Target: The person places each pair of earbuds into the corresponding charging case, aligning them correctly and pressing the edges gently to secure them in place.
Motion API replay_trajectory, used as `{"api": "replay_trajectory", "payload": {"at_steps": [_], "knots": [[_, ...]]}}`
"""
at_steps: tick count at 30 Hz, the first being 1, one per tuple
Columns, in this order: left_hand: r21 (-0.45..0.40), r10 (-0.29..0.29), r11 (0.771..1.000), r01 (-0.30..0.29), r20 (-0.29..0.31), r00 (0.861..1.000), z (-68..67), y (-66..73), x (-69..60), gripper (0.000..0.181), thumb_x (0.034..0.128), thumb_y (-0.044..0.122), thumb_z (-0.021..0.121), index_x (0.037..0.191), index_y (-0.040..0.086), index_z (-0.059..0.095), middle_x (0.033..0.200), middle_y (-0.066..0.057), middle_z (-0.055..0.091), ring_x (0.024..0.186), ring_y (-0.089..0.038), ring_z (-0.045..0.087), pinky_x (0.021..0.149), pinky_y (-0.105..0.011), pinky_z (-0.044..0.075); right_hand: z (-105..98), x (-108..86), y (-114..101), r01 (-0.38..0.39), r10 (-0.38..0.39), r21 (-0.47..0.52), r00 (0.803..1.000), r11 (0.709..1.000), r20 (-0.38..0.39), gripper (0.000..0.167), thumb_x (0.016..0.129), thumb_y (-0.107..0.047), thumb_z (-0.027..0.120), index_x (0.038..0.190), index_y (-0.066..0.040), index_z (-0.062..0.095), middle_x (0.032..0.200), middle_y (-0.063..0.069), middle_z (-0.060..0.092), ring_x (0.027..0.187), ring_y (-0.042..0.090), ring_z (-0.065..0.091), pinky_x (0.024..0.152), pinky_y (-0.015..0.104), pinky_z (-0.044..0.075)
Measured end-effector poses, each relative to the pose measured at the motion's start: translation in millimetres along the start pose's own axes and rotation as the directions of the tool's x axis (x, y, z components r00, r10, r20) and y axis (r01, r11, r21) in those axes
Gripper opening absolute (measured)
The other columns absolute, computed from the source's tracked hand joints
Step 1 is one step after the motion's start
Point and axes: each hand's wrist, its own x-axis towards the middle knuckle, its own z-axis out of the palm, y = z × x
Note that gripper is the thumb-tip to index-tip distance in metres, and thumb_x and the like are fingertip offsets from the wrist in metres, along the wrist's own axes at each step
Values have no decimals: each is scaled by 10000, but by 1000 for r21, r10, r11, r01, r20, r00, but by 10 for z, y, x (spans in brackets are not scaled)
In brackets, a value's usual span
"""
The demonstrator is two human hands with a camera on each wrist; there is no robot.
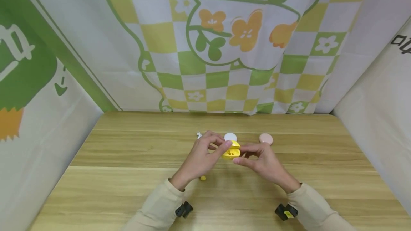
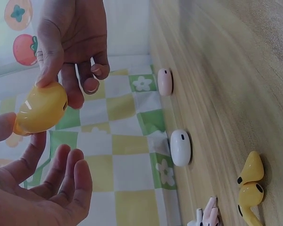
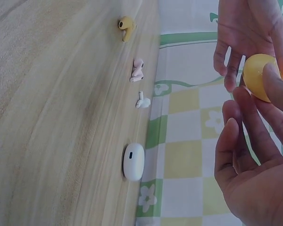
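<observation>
A yellow earbud charging case (image 1: 231,153) is held above the table with its lid raised; the head view looks into its slots. My left hand (image 1: 205,154) pinches the case from the left, thumb near the lid. From the right, my right hand (image 1: 264,161) grips it between thumb and fingers. Both wrist views show the case's glossy outside, the left one with a small dark mark on it. Two yellow earbuds (image 2: 251,186) lie on the table below; in the head view my left arm mostly hides them.
Behind the hands stand a white case (image 1: 230,137) and a pink case (image 1: 266,138) on the wooden table (image 1: 128,145). Pink earbuds (image 3: 137,69) and white earbuds (image 3: 142,100) lie to the left. A patterned cloth (image 1: 215,81) hangs at the back edge.
</observation>
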Motion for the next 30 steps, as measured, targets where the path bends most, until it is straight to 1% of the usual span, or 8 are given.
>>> {"api": "replay_trajectory", "payload": {"at_steps": [5, 8, 11, 15, 20, 24, 27, 30], "knots": [[5, -15, 1000, 15, 26, 1000, -17, -8, -1, 304, 1028, 396, 604, 946, 138, 743, 1160, -17, 631, 1072, -178, 592, 892, -396, 532, -2, -8, 2, -23, 23, 11, 1000, 1000, -4, 241, 866, -38, 797, 1101, 4, 766, 1063, 93, 760, 837, 147, 675, 741, 319, 561], [9, -25, 1000, 25, 43, 999, -56, -34, -15, 320, 1035, 411, 583, 1003, 138, 748, 1178, -12, 632, 1073, -175, 592, 909, -410, 524, -10, -13, 6, -23, 23, 16, 1000, 1000, -6, 245, 872, -40, 791, 1111, 4, 763, 1074, 95, 758, 844, 145, 680, 742, 317, 562], [18, -42, 999, 41, 42, 998, -123, -84, -45, 336, 1038, 410, 577, 1082, 121, 743, 1175, -8, 640, 1045, -170, 602, 917, -430, 518, -21, -20, 9, -25, 25, 12, 1000, 1000, -9, 250, 873, -42, 791, 1117, 4, 762, 1075, 94, 758, 844, 143, 679, 742, 315, 562], [43, -66, 997, 65, 23, 998, -236, -194, -108, 330, 1036, 388, 592, 1144, 107, 726, 1118, 0, 657, 992, -164, 623, 911, -424, 522, -41, -33, 10, -37, 37, 9, 999, 999, -13, 247, 874, -44, 789, 1113, 11, 761, 1068, 97, 759, 855, 139, 679, 755, 309, 559], [72, -90, 993, 89, 14, 996, -371, -363, -199, 228, 1019, 293, 642, 1126, 106, 716, 1068, 6, 679, 967, -173, 640, 894, -417, 530, -64, -51, -2, -54, 54, 6, 998, 999, -15, 235, 884, -51, 782, 1106, 21, 760, 1071, 109, 756, 861, 129, 672, 763, 300, 557], [105, -97, 990, 92, 44, 994, -429, -494, -251, 157, 1001, 227, 670, 1081, 103, 722, 1045, 0, 676, 967, -184, 635, 867, -405, 539, -70, -59, 8, -73, 73, 2, 997, 997, -16, 230, 881, -56, 787, 1098, 15, 765, 1064, 105, 757, 842, 148, 665, 749, 305, 560], [129, -94, 988, 85, 73, 993, -450, -573, -287, 147, 984, 186, 688, 1056, 64, 729, 1032, -19, 671, 954, -201, 635, 842, -375, 548, -69, -65, 18, -80, 80, 0, 997, 997, -18, 234, 877, -56, 791, 1099, 13, 765, 1064, 103, 758, 838, 162, 664, 747, 307, 560], [177, -90, 982, 69, 114, 989, -473, -624, -328, 154, 969, 145, 695, 1053, 19, 722, 1028, -47, 662, 937, -209, 631, 821, -344, 551, -71, -77, 16, -81, 81, -3, 996, 997, -23, 234, 876, -57, 792, 1097, 15, 764, 1057, 103, 759, 838, 151, 661, 749, 303, 558]]}}
